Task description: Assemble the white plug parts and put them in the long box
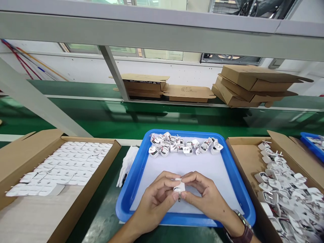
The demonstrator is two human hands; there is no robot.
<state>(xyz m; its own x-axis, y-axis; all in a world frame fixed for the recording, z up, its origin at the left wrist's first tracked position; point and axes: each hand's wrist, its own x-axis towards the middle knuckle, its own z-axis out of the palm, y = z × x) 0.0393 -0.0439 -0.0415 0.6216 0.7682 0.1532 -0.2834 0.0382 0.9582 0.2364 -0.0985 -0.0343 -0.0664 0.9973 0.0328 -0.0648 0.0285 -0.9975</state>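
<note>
A small white plastic piece (179, 187) with a metal part at its lower end is held over the near half of a blue tray (186, 221). My left hand (159, 195) pinches it from the left, and my right hand (206, 195) from the right, fingertips of both on it. Several open white housings (164, 148) with red and black wires stand in a band along the tray's far side, on a white lining. A watch with a brown strap is on my right wrist.
On the left, a cardboard box (95, 182) holds rows of white pieces. An open box (234, 152) on the right holds many loose white housings. A white cloth (128, 163) lies beside the tray. Cardboard boxes (255, 79) sit on a shelf behind; another blue tray (310, 138) is far right.
</note>
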